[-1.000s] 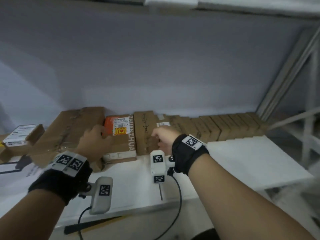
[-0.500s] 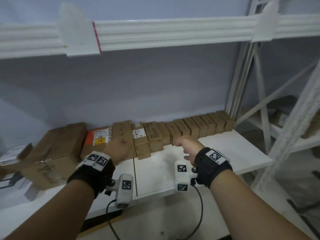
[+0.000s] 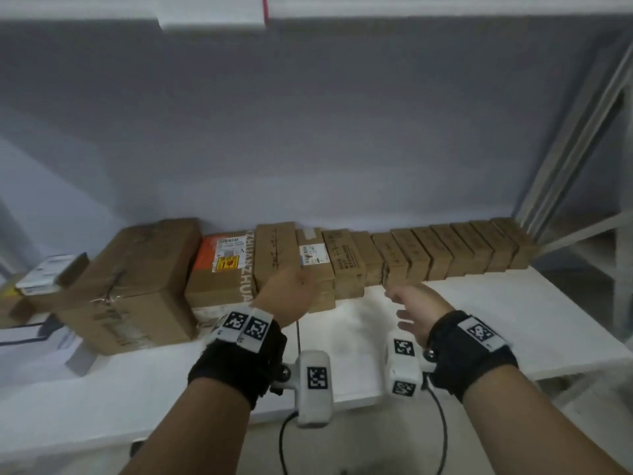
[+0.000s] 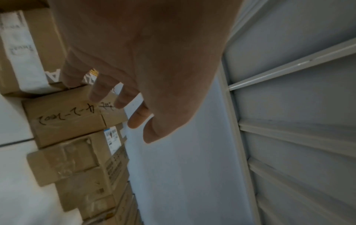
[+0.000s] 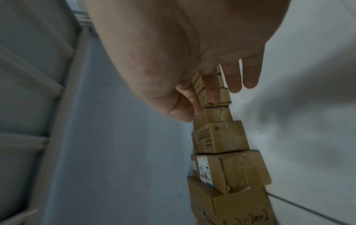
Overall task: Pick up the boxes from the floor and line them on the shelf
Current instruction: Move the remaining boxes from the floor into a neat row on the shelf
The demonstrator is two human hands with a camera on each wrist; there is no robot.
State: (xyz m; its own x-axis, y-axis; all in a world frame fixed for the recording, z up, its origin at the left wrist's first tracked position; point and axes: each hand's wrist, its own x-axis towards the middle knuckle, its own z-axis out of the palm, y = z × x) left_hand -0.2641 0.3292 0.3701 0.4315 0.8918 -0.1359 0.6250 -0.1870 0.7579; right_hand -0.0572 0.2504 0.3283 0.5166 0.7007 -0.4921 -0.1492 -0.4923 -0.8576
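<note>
Head view: row of boxes (image 3: 404, 258) standing lined along back of shelf (image 3: 513, 323), against wall; floor not showing, so remaining boxes cannot tell. Left hand (image 3: 291, 289) hovering before tall box (image 3: 275, 248), right hand (image 3: 416, 310) hanging over bare shelf, both holding nothing. Large carton (image 3: 137, 286) and orange-labelled box (image 3: 222, 269) sitting at left end.

Left wrist view: fingers (image 4: 100, 92) hanging relaxed, slightly spread, near handwritten box (image 4: 67, 120); touching or not, cannot tell.

Right wrist view: fingers (image 5: 234, 79) lying straight, released, grasping nothing. Upright frame post (image 3: 565, 149) bounding row at right.
</note>
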